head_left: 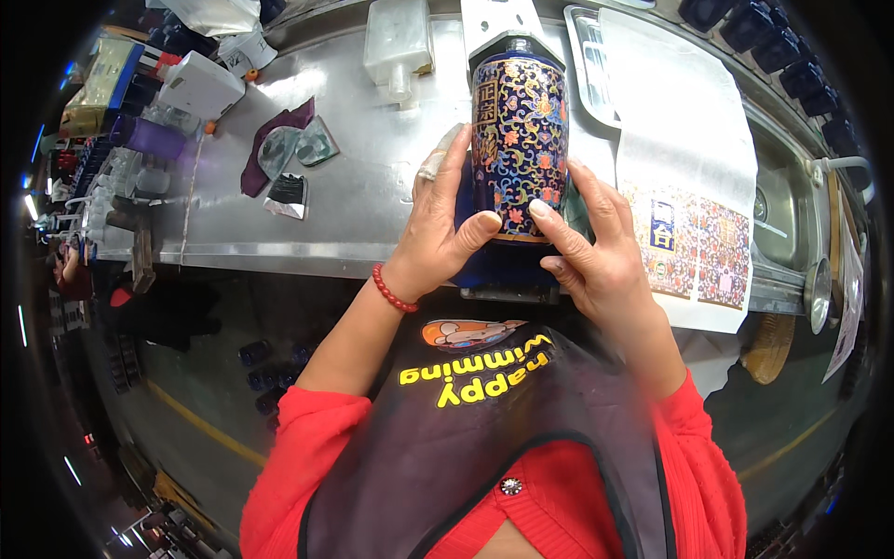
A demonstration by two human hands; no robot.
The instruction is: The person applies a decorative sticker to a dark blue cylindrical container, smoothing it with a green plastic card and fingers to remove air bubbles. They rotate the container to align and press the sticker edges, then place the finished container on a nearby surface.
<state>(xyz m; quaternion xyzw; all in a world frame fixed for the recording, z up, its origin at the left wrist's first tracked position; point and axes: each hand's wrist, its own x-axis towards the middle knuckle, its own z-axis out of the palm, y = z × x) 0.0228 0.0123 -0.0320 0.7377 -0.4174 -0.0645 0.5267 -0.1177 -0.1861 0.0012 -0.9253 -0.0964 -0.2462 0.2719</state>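
A dark blue glass bottle (521,140) with a colourful floral pattern and a gold-edged panel lies between my hands, its neck pointing away from me. My left hand (433,219) is along its left side, fingers stretched upward and thumb near the lower edge of the pattern. A pale wrap covers one of its fingers. My right hand (601,238) curves round the right side, with the thumb on the lower part of the pattern. Both hands hold the bottle between them; the fingertips underneath are hidden.
Printed floral decal sheets (684,252) under white paper lie at right, beside a metal tray (587,65) and a sink (778,205). A clear squarish bottle (399,47) stands at the back. Purple cloth (270,149) and a small black packet (287,196) lie left on the steel table.
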